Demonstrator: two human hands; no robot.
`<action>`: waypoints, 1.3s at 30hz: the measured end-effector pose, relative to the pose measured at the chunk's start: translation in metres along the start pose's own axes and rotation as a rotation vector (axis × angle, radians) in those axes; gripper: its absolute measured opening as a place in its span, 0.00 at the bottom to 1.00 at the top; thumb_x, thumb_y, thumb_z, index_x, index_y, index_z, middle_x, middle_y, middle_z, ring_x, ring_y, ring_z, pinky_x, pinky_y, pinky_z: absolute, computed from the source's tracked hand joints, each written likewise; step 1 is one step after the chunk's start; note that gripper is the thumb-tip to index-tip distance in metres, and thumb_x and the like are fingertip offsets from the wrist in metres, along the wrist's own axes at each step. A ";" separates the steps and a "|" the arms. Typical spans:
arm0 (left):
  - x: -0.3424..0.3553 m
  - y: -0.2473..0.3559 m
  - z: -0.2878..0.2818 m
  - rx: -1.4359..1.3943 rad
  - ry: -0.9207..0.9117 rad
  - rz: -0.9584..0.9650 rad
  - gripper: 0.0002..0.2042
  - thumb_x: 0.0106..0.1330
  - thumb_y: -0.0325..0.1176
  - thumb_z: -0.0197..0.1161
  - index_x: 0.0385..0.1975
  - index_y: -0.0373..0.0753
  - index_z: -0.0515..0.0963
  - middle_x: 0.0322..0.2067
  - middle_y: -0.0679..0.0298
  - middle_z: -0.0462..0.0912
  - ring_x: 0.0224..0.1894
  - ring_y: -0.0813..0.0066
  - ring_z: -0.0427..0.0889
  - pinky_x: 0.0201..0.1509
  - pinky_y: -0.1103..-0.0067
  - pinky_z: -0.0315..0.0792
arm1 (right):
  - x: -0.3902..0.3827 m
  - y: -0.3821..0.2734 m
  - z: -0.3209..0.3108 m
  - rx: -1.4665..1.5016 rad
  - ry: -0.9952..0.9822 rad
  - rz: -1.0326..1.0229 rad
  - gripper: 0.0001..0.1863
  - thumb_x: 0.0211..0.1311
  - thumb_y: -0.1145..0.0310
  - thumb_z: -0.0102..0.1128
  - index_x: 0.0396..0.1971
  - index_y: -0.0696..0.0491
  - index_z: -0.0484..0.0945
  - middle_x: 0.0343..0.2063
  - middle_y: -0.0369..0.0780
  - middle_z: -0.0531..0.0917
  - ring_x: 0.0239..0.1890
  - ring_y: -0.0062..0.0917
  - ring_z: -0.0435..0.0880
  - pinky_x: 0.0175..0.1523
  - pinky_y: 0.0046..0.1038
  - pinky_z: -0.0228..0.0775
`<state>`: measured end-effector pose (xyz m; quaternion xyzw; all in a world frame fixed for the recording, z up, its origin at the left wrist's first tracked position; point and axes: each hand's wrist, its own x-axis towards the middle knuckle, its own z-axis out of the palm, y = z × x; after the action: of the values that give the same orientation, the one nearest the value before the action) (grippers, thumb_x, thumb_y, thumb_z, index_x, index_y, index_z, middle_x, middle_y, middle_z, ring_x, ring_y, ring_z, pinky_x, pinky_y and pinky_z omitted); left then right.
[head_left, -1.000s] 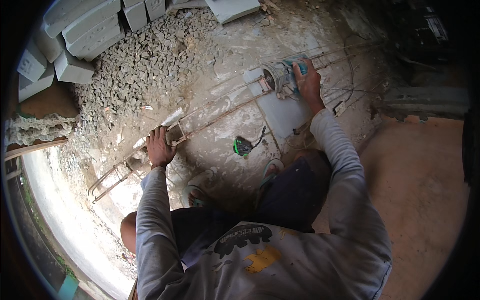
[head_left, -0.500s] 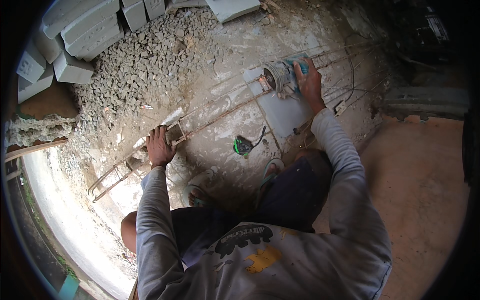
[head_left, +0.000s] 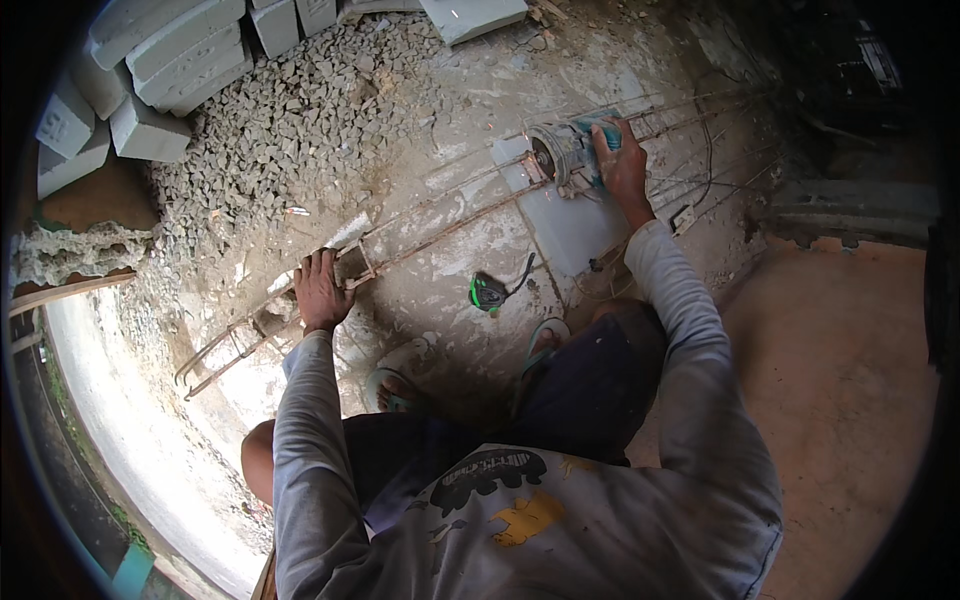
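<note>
dusty concrete floor; my left hand lies spread over the rebar frame, likely stiff; my right hand clasps the grinder, probably heavy, best held by its body.

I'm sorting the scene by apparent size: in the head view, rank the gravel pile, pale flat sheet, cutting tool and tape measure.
1. Gravel pile
2. Pale flat sheet, partly covered
3. Cutting tool
4. Tape measure

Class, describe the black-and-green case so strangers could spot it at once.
Below the grey gravel heap runs a rusty metal-bar frame. Below that lies the small black-and-green case, set apart by its bright green edge.
</note>
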<state>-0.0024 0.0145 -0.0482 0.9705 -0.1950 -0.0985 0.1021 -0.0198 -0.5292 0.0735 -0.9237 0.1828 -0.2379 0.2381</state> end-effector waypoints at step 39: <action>-0.001 -0.002 0.001 -0.003 -0.001 -0.007 0.33 0.56 0.42 0.72 0.63 0.41 0.72 0.57 0.55 0.75 0.63 0.51 0.72 0.67 0.59 0.64 | -0.007 -0.004 -0.007 -0.022 0.004 0.040 0.19 0.73 0.59 0.70 0.55 0.53 0.81 0.32 0.57 0.88 0.38 0.53 0.91 0.43 0.44 0.80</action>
<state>-0.0027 0.0162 -0.0496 0.9710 -0.1913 -0.0995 0.1031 -0.0280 -0.5250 0.0789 -0.9221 0.2042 -0.2327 0.2320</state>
